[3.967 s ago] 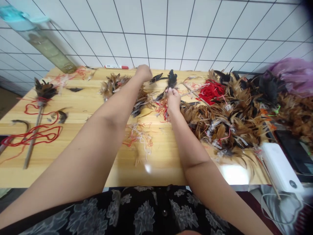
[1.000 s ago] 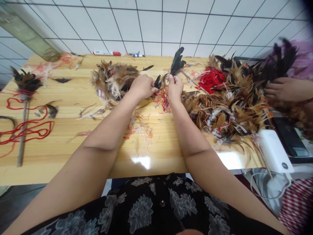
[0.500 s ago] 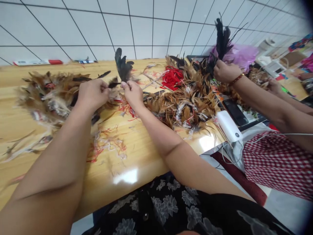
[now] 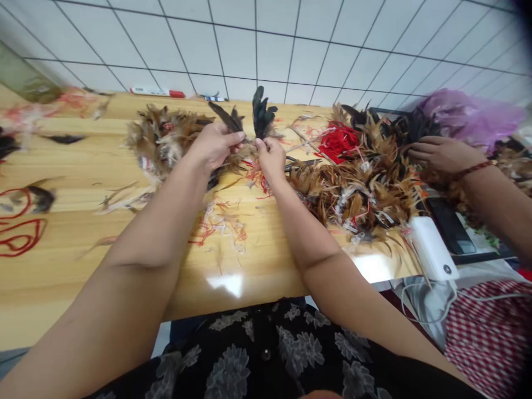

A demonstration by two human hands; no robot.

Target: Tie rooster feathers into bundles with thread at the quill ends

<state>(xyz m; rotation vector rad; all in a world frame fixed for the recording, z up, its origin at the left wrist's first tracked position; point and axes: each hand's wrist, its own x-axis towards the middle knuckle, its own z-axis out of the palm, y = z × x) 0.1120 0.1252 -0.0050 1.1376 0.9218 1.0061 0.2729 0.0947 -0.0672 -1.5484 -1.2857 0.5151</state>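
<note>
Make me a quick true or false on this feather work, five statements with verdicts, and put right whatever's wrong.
1. The right hand holds a fanned bunch of black feathers. True.
2. The left hand is empty. False: it pinches long dark feathers.
3. A white marker with a red cap lies by the white tiled wall. True.
4. The tangled bundle of bright red string lies left of the left hand. False: it lies right of the right hand.
5. Another person's hand, with a reddish bracelet, is at the brown-and-black feather pile. True.
</note>
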